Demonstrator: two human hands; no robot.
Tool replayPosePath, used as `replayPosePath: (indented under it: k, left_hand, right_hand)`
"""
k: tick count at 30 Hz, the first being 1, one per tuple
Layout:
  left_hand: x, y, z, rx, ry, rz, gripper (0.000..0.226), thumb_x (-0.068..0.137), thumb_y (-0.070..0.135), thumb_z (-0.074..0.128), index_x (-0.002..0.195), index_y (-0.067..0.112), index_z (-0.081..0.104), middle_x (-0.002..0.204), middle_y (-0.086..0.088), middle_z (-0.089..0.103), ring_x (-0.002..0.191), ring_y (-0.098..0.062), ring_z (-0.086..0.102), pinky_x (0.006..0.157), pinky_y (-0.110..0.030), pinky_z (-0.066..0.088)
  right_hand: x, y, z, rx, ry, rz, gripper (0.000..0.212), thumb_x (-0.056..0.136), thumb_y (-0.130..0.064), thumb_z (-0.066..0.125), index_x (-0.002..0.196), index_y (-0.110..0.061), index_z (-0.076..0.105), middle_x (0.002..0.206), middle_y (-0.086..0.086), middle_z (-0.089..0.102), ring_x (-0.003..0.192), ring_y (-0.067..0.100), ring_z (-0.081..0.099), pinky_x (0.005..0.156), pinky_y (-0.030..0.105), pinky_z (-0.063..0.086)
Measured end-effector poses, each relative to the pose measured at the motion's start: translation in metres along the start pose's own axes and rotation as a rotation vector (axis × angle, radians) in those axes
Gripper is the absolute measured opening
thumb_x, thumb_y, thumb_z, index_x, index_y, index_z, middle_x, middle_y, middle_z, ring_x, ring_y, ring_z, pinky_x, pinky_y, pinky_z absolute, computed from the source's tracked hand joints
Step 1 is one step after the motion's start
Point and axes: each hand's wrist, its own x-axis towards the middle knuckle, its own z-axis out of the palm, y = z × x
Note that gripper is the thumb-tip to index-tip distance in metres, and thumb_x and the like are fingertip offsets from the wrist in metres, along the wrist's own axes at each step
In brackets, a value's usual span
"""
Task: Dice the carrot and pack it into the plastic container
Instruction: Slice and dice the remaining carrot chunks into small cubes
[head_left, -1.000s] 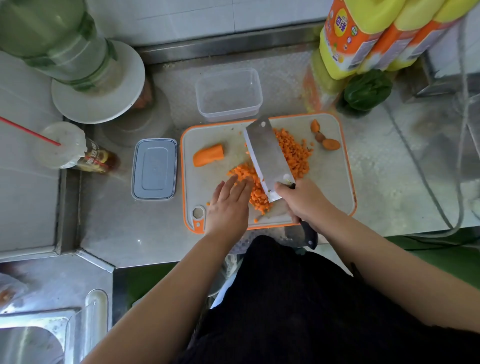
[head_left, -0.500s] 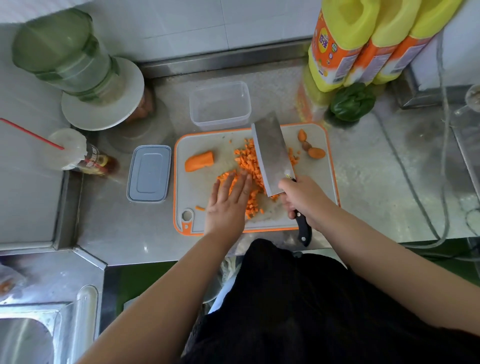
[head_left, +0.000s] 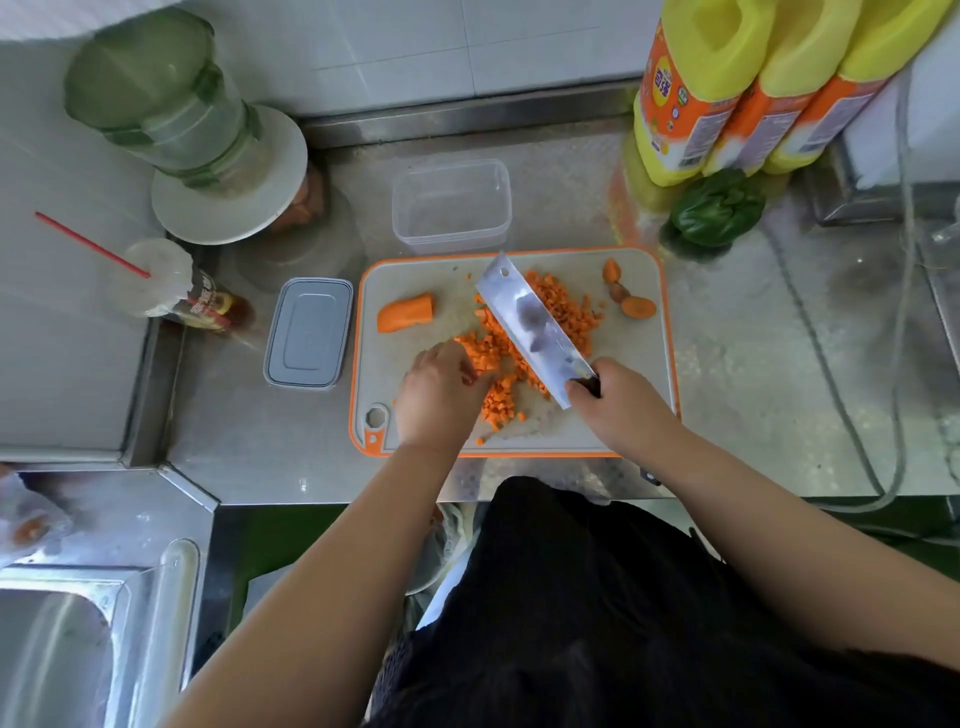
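Steel counter (head_left: 727, 364) fills the frame, and at its centre sits the orange-rimmed cutting board (head_left: 644, 415), with the clear plastic container (head_left: 452, 208) standing empty just above its top edge and the grey lid (head_left: 307, 332) lying to the board's left. Cleaver (head_left: 535, 327) slants across the middle of the board, the right hand (head_left: 623, 410) clamped round its handle at lower right, blade resting amid the diced carrot (head_left: 566, 312). Left hand (head_left: 441, 395) sits at the heap's left edge, fingers curled down into the cubes, apparently herding them toward the blade; whether it pinches any I can't tell. That's the danger: fingertips right beside the cutting edge, and a quick sweep of the blade could nick them. Cubes are already straying toward the board's lower rim, so a hard push may scatter more onto the counter. One uncut carrot chunk (head_left: 406, 314) waits at the board's upper left, with trimmed ends (head_left: 631, 299) at the upper right. A lift on the flat blade could spill short of the container.
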Motion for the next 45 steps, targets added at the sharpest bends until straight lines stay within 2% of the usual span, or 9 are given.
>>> replayPosePath:
  k: [2, 4, 8, 13, 21, 28, 34, 38, 45]
  left_hand:
    - [-0.004, -0.008, 0.0, -0.057, 0.059, -0.056, 0.025, 0.091, 0.032, 0.065, 0.08, 0.016, 0.051, 0.069, 0.002, 0.052, 0.073, -0.027, 0.055, 0.056, -0.034, 0.035]
    - [-0.012, -0.018, -0.002, -0.143, 0.2, -0.134, 0.008, 0.095, 0.019, 0.056, 0.103, 0.017, 0.055, 0.078, 0.0, 0.061, 0.077, -0.027, 0.059, 0.06, -0.035, 0.04]
    - [-0.029, -0.039, -0.006, -0.322, 0.469, -0.199, 0.055, 0.08, -0.014, 0.035, 0.128, 0.01, 0.05, 0.117, -0.001, 0.052, 0.104, -0.022, 0.052, 0.086, -0.033, 0.042]
    - [-0.037, -0.058, -0.008, -0.385, 0.621, -0.278, 0.056, 0.078, -0.017, 0.029, 0.126, 0.004, 0.05, 0.112, 0.004, 0.043, 0.106, -0.023, 0.05, 0.087, -0.029, 0.037]
    - [-0.036, -0.067, -0.005, -0.397, 0.57, -0.255, 0.049, 0.083, -0.013, 0.032, 0.125, 0.005, 0.05, 0.113, 0.007, 0.046, 0.109, -0.025, 0.051, 0.09, -0.034, 0.04]
    - [-0.031, -0.074, -0.005, -0.389, 0.528, -0.271, 0.045, 0.085, -0.013, 0.034, 0.122, 0.006, 0.054, 0.115, 0.004, 0.05, 0.111, -0.025, 0.051, 0.09, -0.027, 0.038]
    - [-0.021, -0.076, -0.01, -0.412, 0.529, -0.269, 0.049, 0.084, -0.013, 0.031, 0.124, 0.004, 0.054, 0.114, 0.003, 0.049, 0.109, -0.016, 0.048, 0.09, -0.009, 0.033]
    - [-0.012, -0.079, -0.015, -0.385, 0.515, -0.217, 0.046, 0.083, -0.013, 0.032, 0.122, -0.001, 0.055, 0.115, -0.004, 0.053, 0.108, -0.02, 0.049, 0.092, -0.007, 0.032]
    - [-0.001, -0.085, -0.008, -0.314, 0.372, -0.182, 0.048, 0.086, -0.013, 0.035, 0.125, 0.003, 0.057, 0.123, -0.011, 0.058, 0.116, -0.028, 0.049, 0.101, -0.034, 0.039]
  right_hand:
    - [0.001, 0.001, 0.001, -0.038, -0.034, -0.038, 0.036, 0.095, -0.03, 0.049, 0.067, -0.014, 0.034, 0.06, 0.005, 0.039, 0.055, 0.022, 0.037, 0.051, 0.034, 0.024]
    - [0.002, 0.002, 0.004, -0.127, -0.09, -0.103, 0.039, 0.096, -0.035, 0.049, 0.067, -0.014, 0.035, 0.061, 0.006, 0.041, 0.057, 0.024, 0.041, 0.052, 0.034, 0.025]
    - [0.012, -0.001, 0.012, -0.368, -0.201, -0.236, 0.04, 0.096, -0.044, 0.048, 0.076, -0.009, 0.05, 0.068, 0.008, 0.051, 0.065, 0.027, 0.052, 0.053, 0.034, 0.03]
    - [0.019, -0.018, 0.026, -0.544, -0.335, -0.391, 0.039, 0.095, -0.045, 0.048, 0.073, -0.014, 0.05, 0.063, 0.0, 0.047, 0.062, 0.021, 0.049, 0.048, 0.03, 0.026]
    - [0.032, -0.021, 0.052, -0.56, -0.389, -0.316, 0.041, 0.097, -0.046, 0.043, 0.066, -0.019, 0.039, 0.064, 0.001, 0.044, 0.058, 0.019, 0.044, 0.049, 0.03, 0.027]
    - [0.032, -0.019, 0.038, -0.467, -0.137, -0.211, 0.043, 0.1, -0.04, 0.041, 0.064, -0.018, 0.033, 0.059, 0.003, 0.039, 0.051, 0.017, 0.037, 0.046, 0.031, 0.023]
    - [0.014, -0.046, 0.073, -0.526, -0.296, -0.338, 0.037, 0.099, -0.043, 0.038, 0.076, -0.015, 0.048, 0.064, -0.002, 0.044, 0.063, 0.021, 0.048, 0.055, 0.031, 0.03]
    - [0.017, -0.051, 0.083, -0.512, -0.271, -0.217, 0.033, 0.1, -0.041, 0.036, 0.077, -0.018, 0.043, 0.066, -0.003, 0.041, 0.073, 0.024, 0.048, 0.066, 0.032, 0.032]
    - [0.017, -0.016, 0.063, -0.277, -0.031, 0.132, 0.038, 0.101, -0.037, 0.036, 0.072, -0.013, 0.041, 0.065, 0.003, 0.044, 0.067, 0.026, 0.047, 0.053, 0.033, 0.029]
